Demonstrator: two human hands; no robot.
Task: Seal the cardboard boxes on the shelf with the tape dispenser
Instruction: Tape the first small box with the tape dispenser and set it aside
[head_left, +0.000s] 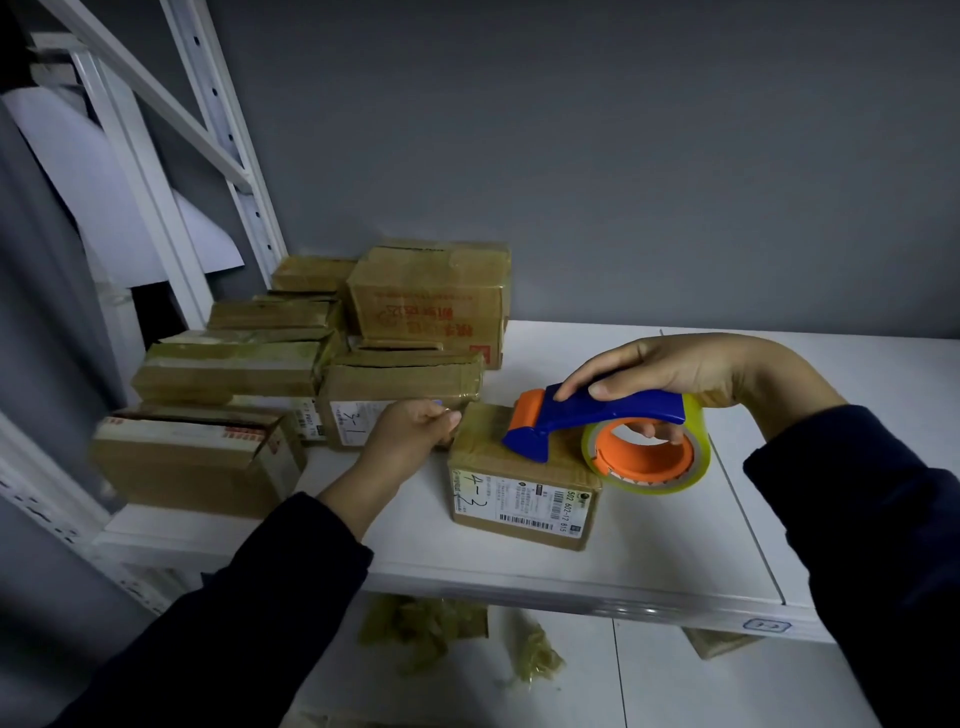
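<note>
Tape dispenser is sitting on top of the small box, which is standing at the front middle of the white shelf. The dispenser is hard glossy plastic, with a curved blue handle, an orange roller cap at the nose and a flat blue blade end touching the box top. A fat roll of clear yellowish tape is riding on a round orange core and hanging off the box's right edge. The right hand is wrapping the handle from above, thumb and forefinger lying along the blue top, other fingers curling through the core. The left hand is gripping the box's upper left edge, fingers curled tight on the corner. The small box is brown matte cardboard, rectangular, its top shiny with tape strips. A white shipping label with a barcode and handwritten "4-3" is facing front. Stacked boxes are crowding the shelf's left rear, brown and wrinkly with glossy tape, one showing red print. A white perforated metal upright is rising at the left against a flat grey wall. Crumpled tape scraps are lying on the lower level. Dark sleeves are covering both forearms.
</note>
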